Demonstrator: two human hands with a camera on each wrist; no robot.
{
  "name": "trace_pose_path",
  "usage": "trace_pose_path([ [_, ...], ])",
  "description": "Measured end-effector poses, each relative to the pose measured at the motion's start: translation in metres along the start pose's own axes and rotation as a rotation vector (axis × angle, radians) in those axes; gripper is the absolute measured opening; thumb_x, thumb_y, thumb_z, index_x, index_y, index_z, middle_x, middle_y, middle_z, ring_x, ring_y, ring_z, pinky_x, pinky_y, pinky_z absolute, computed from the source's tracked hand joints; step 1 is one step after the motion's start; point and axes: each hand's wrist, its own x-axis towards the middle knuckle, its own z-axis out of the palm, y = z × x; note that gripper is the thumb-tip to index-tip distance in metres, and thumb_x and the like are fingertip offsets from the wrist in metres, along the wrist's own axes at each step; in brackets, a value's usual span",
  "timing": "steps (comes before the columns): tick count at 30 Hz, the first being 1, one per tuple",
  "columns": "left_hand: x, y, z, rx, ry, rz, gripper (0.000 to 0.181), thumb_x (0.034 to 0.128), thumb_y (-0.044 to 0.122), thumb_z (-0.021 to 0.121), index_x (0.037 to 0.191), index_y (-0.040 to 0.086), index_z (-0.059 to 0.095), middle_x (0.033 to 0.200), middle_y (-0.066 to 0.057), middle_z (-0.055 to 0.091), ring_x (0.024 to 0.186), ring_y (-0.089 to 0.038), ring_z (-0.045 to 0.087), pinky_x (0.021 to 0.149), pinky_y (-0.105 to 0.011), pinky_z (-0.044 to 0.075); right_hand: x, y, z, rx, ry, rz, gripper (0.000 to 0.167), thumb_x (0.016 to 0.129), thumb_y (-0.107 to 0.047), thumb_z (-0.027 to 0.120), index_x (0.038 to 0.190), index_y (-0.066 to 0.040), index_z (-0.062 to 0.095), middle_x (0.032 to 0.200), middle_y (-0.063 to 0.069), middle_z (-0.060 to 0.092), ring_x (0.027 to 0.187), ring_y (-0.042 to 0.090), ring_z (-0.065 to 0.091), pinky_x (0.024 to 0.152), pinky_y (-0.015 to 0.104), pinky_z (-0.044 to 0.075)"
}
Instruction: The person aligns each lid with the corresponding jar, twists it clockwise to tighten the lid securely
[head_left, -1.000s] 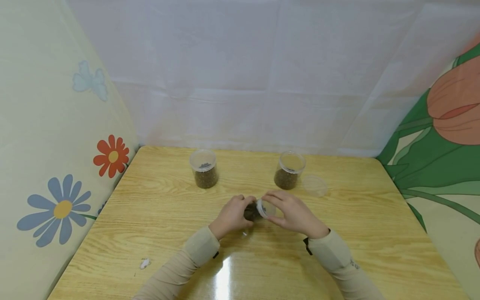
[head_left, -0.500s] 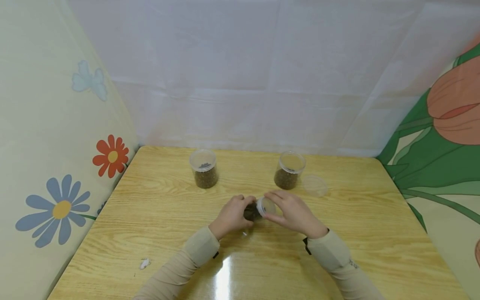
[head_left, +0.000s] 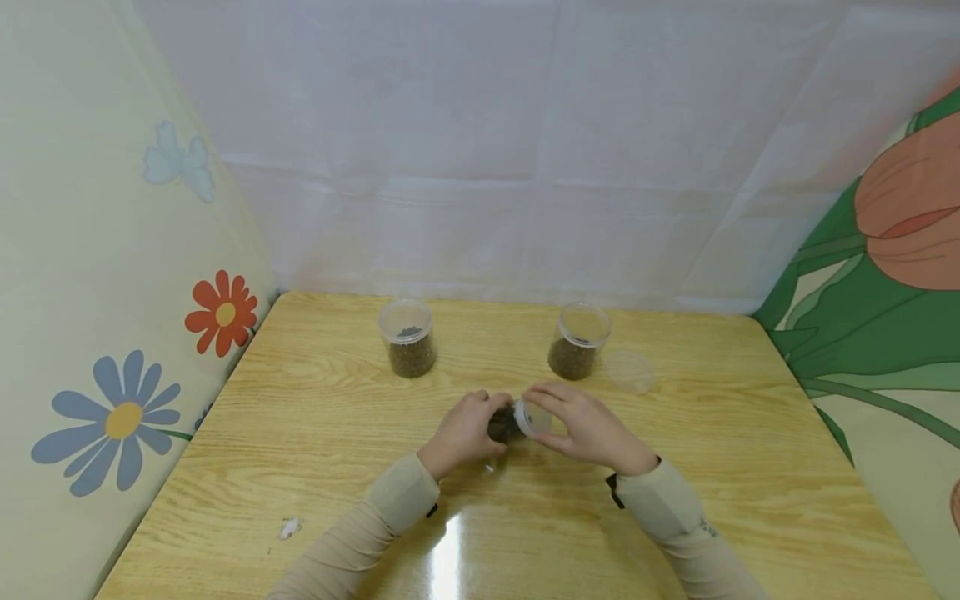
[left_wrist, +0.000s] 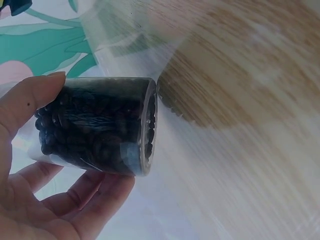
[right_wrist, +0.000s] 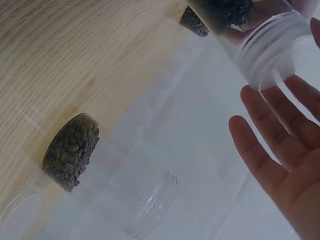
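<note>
In the head view my left hand [head_left: 465, 427] grips a clear plastic jar [head_left: 504, 423], its mouth end tilted toward the right hand. Dark bean-like pieces fill much of that jar [left_wrist: 95, 125] in the left wrist view, with the thumb on one side and fingers on the other. At the mouth end sits a translucent lid [head_left: 534, 417], which my right hand [head_left: 588, 423] holds by its rim between thumb and fingers. From the right wrist, several fingertips touch the edge of the lid [right_wrist: 272, 47], while most of the thumb is out of view.
Two open clear jars, a left one [head_left: 412, 354] and a right one [head_left: 574, 357], stand farther back, partly filled with dark brown pieces. A loose clear lid [head_left: 630, 372] lies beside the right one. A white mark [head_left: 289, 527] shows on the wooden table [head_left: 315, 417].
The right fingers shift slightly along the lid's rim, to one side and back. The left hand and its jar stay in place, as do the two jars behind.
</note>
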Motion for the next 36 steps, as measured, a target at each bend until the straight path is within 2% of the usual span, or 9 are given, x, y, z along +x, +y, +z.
trace_pose_path([
  [10,0.0027,-0.0018,-0.0002,0.002,0.009,-0.002,0.065,0.0652,0.024,0.082,0.122,0.013,0.054,0.101,-0.009,0.057,0.09,-0.022,0.055,0.075,-0.034,0.05,0.0032,0.0004,0.0011,-0.045,0.042,0.029,0.051,0.076,-0.028,0.073,0.118,-0.004,0.058,0.112,0.011,0.059,0.099,0.024,0.058,0.078,0.036,0.051],
  [19,0.0032,-0.0027,0.0006,-0.015,0.006,-0.009,0.064,0.0667,0.025,0.082,0.123,0.012,0.053,0.103,-0.009,0.057,0.092,-0.023,0.054,0.076,-0.035,0.049,0.0031,0.0012,0.0007,-0.009,0.018,0.018,0.056,0.076,-0.028,0.073,0.123,-0.002,0.055,0.118,0.013,0.056,0.105,0.027,0.055,0.082,0.039,0.049],
  [25,0.0022,-0.0018,0.0026,-0.005,0.001,-0.013,0.064,0.0664,0.025,0.082,0.123,0.012,0.054,0.104,-0.009,0.058,0.093,-0.023,0.054,0.076,-0.035,0.05,0.0023,0.0006,0.0035,-0.022,0.034,0.017,0.054,0.077,-0.028,0.073,0.121,-0.002,0.056,0.114,0.013,0.058,0.1,0.026,0.057,0.079,0.038,0.051],
  [29,0.0006,-0.0009,0.0038,0.007,-0.009,-0.014,0.064,0.0668,0.026,0.081,0.123,0.013,0.054,0.104,-0.009,0.057,0.094,-0.023,0.054,0.075,-0.034,0.05,0.0008,0.0001,0.0069,-0.019,0.055,0.039,0.051,0.078,-0.029,0.071,0.118,-0.001,0.057,0.111,0.013,0.059,0.095,0.026,0.06,0.075,0.037,0.052],
  [36,-0.0008,0.0005,0.004,0.022,0.007,-0.001,0.065,0.0666,0.025,0.082,0.123,0.013,0.053,0.104,-0.01,0.057,0.094,-0.023,0.054,0.076,-0.035,0.05,0.0007,-0.0012,0.0098,-0.015,0.063,0.101,0.051,0.078,-0.034,0.07,0.116,-0.002,0.059,0.108,0.012,0.061,0.09,0.024,0.061,0.072,0.036,0.052],
])
